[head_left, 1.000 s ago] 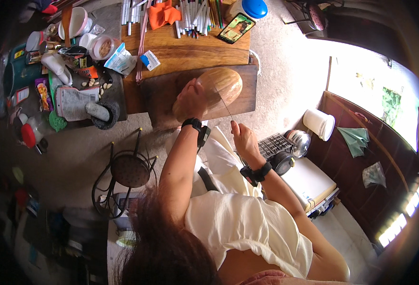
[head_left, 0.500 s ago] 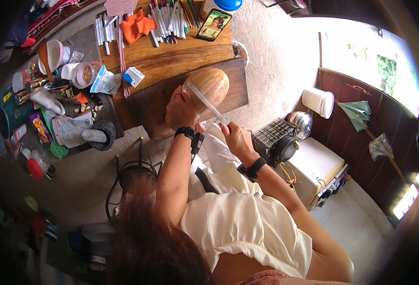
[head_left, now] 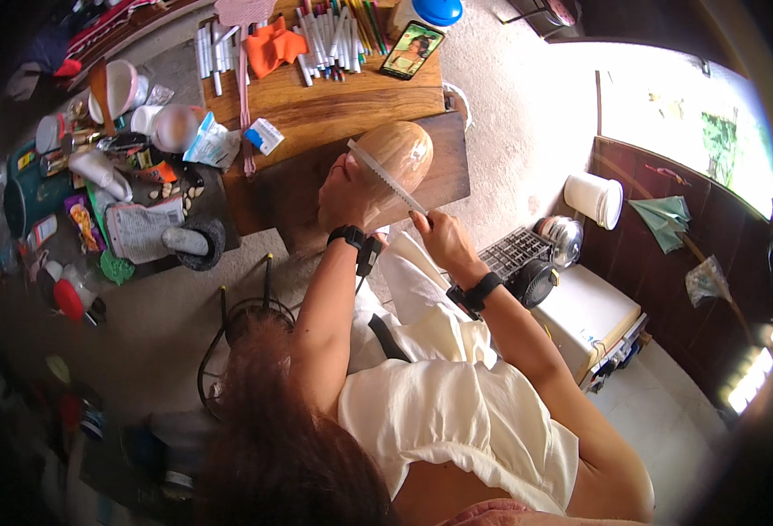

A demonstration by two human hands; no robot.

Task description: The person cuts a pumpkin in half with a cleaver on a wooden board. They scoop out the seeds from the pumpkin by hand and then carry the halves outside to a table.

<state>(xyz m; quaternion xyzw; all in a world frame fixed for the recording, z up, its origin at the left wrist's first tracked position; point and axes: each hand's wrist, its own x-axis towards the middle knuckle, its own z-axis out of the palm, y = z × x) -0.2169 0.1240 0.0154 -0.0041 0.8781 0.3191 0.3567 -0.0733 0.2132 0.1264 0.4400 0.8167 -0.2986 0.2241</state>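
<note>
Table layout, person's side nearest.
Table (head_left: 334, 110): markers (head_left: 334, 39) at far side, phone (head_left: 413, 51) right of them, packet (head_left: 264, 137) near left. Plank (head_left: 448, 171) along near edge: rounded object (head_left: 408, 149), left hand (head_left: 341, 195) at its left, blade (head_left: 388, 178) across it, right hand (head_left: 443, 237) at blade's near end. Left: mortar (head_left: 211, 248) containing pestle (head_left: 178, 238). Right: bucket (head_left: 593, 200).

Dark bench (head_left: 449, 165) bears tan gourd (head_left: 408, 151).

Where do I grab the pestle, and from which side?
Probably by the pestle's left end, coming from the left: that end sticks out past the mortar's rim, while the other end sits down inside it.
</note>
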